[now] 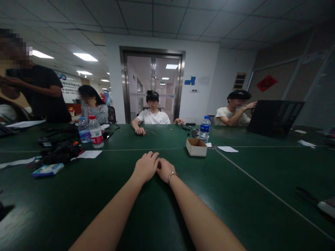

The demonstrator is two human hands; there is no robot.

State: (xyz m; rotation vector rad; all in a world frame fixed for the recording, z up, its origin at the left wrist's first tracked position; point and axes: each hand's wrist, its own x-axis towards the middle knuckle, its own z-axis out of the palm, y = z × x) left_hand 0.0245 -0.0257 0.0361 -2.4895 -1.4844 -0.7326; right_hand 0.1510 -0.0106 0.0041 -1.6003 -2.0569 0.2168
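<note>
Both my arms reach forward over the dark green table. My left hand and my right hand rest side by side on the tabletop, touching each other, with the fingers curled downward. Whether anything lies between the fingers is hidden. A thin bracelet sits on my right wrist. A small open cardboard box stands on the table beyond and to the right of my hands, apart from them.
Two water bottles stand at the left, another bottle behind the box. Dark gear, papers and a blue packet lie at the left. Several people sit or stand around the far side. A black laptop stands at the right.
</note>
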